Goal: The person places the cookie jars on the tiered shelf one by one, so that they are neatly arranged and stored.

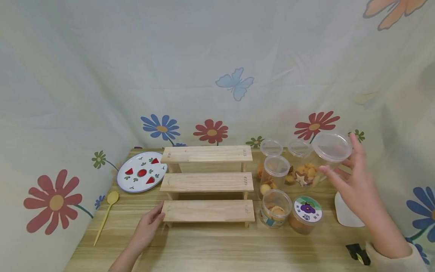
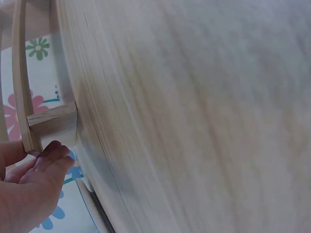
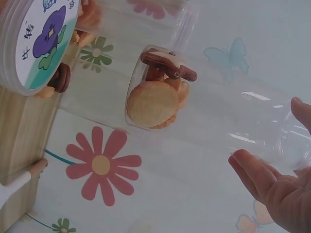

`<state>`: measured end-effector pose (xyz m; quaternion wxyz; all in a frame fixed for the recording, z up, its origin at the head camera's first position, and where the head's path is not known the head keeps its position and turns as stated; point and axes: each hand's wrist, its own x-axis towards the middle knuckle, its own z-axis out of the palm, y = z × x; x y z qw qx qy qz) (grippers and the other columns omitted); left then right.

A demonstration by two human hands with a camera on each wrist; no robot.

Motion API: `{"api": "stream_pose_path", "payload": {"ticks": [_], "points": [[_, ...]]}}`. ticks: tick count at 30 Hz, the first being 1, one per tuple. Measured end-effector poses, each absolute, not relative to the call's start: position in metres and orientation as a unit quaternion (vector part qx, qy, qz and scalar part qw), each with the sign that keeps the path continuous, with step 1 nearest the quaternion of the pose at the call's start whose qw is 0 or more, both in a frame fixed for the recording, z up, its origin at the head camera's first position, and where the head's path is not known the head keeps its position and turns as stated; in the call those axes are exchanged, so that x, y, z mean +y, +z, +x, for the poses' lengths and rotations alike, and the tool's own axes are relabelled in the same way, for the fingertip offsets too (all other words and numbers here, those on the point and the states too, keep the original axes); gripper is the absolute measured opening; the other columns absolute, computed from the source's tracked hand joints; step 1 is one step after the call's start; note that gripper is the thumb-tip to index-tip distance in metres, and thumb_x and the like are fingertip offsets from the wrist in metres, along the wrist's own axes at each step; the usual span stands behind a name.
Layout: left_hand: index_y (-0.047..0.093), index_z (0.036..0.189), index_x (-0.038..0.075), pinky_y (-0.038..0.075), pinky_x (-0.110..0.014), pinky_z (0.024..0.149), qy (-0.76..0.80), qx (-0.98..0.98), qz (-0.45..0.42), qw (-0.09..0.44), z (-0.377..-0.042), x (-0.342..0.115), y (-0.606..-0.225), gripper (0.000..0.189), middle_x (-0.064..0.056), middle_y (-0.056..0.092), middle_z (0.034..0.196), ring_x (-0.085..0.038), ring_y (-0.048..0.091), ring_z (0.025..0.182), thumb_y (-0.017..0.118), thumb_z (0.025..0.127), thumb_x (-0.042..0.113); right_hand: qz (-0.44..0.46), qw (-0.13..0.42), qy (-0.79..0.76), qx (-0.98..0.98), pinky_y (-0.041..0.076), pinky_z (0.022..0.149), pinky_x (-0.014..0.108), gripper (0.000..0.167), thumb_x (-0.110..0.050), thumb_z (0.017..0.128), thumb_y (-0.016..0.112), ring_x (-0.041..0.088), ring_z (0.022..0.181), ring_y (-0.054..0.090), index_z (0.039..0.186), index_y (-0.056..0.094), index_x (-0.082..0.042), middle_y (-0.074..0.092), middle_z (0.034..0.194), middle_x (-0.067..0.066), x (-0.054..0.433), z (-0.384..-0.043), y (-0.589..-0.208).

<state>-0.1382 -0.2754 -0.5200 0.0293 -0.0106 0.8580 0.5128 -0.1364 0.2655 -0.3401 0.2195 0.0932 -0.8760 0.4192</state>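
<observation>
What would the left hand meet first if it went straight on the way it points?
The wooden rack's lowest step: the left hand is at its left end and appears to touch it, though exact contact is hard to judge.

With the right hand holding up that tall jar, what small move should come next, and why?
Probably carry the tall jar leftward to the wooden rack: the right hand holds it above the table, and the left hand grips the rack's lowest step.
</observation>
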Motion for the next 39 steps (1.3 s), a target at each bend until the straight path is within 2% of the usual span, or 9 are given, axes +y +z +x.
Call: {"api": "stream_pose_path", "payload": {"ticks": [6,11,15,17,23,27,30,36,39], "points": [[0.038,0.143,-0.005,0.036,-0.039,0.105,0.514,0.857,-0.014,0.034,-0.137,-0.275,-0.519,0.047,-0.02,0.038,0.146,-0.031,0.04,0.131,0.049,0.102,0.014,0.098,0.228,0.407,-0.879,0.038,0.079,0.001,0.102,-0.002,0.084,0.074,0.047,0.114,0.048,0.154,0.008,-0.035,0.035,0.14,0.021,0.262,-0.132,-0.33],[0.039,0.143,-0.004,0.037,-0.039,0.105,0.516,0.856,-0.014,0.03,-0.138,-0.276,-0.519,0.047,-0.02,0.039,0.146,-0.031,0.042,0.13,0.049,0.102,0.014,0.101,0.224,0.407,-0.88,0.038,0.078,0.001,0.102,-0.002,0.084,0.074,0.05,0.116,0.047,0.153,0.007,-0.036,0.033,0.143,0.022,0.259,-0.13,-0.321],[0.039,0.143,-0.005,0.037,-0.04,0.105,0.519,0.854,-0.014,0.031,-0.138,-0.276,-0.519,0.046,-0.02,0.04,0.145,-0.031,0.043,0.129,0.049,0.102,0.012,0.103,0.229,0.408,-0.878,0.039,0.079,0.002,0.102,-0.003,0.083,0.075,0.048,0.119,0.046,0.153,0.008,-0.036,0.033,0.144,0.017,0.256,-0.129,-0.314],[0.038,0.143,-0.004,0.037,-0.04,0.105,0.518,0.855,-0.015,0.031,-0.137,-0.275,-0.518,0.046,-0.02,0.04,0.145,-0.031,0.043,0.129,0.049,0.102,0.012,0.103,0.238,0.406,-0.876,0.04,0.08,0.002,0.102,-0.004,0.082,0.076,0.042,0.122,0.047,0.153,0.01,-0.035,0.036,0.142,0.013,0.254,-0.129,-0.311],[0.04,0.143,-0.004,0.04,-0.039,0.103,0.513,0.858,-0.013,0.023,-0.135,-0.274,-0.516,0.046,-0.021,0.043,0.143,-0.031,0.047,0.125,0.05,0.102,0.014,0.122,0.265,0.417,-0.861,0.042,0.083,0.005,0.102,0.002,0.077,0.079,0.009,0.119,0.05,0.153,0.018,-0.029,0.044,0.135,0.007,0.241,-0.128,-0.305],[0.04,0.143,-0.003,0.042,-0.037,0.102,0.512,0.859,-0.015,0.019,-0.134,-0.274,-0.516,0.046,-0.02,0.043,0.143,-0.031,0.049,0.124,0.051,0.101,0.013,0.152,0.269,0.422,-0.852,0.044,0.084,0.006,0.103,0.007,0.075,0.078,0.0,0.114,0.049,0.153,0.02,-0.027,0.043,0.135,0.008,0.23,-0.13,-0.303],[0.04,0.143,-0.004,0.043,-0.035,0.101,0.511,0.859,-0.017,0.019,-0.133,-0.274,-0.515,0.046,-0.02,0.044,0.143,-0.03,0.049,0.123,0.051,0.101,0.014,0.165,0.265,0.415,-0.855,0.044,0.086,0.008,0.102,0.005,0.075,0.079,0.003,0.115,0.05,0.153,0.021,-0.028,0.042,0.137,0.008,0.223,-0.133,-0.301],[0.04,0.143,-0.005,0.044,-0.036,0.101,0.516,0.856,-0.014,0.022,-0.133,-0.274,-0.514,0.046,-0.023,0.044,0.142,-0.031,0.05,0.121,0.05,0.102,0.014,0.176,0.234,0.407,-0.865,0.04,0.09,0.007,0.099,-0.003,0.079,0.079,0.034,0.12,0.051,0.153,0.02,-0.033,0.044,0.137,0.009,0.215,-0.136,-0.299],[0.039,0.143,-0.005,0.043,-0.036,0.101,0.517,0.856,-0.013,0.024,-0.133,-0.274,-0.514,0.046,-0.022,0.043,0.142,-0.031,0.049,0.122,0.05,0.102,0.014,0.188,0.231,0.41,-0.862,0.04,0.091,0.008,0.1,-0.002,0.078,0.079,0.035,0.12,0.051,0.153,0.02,-0.032,0.046,0.136,0.013,0.211,-0.14,-0.299]]}}
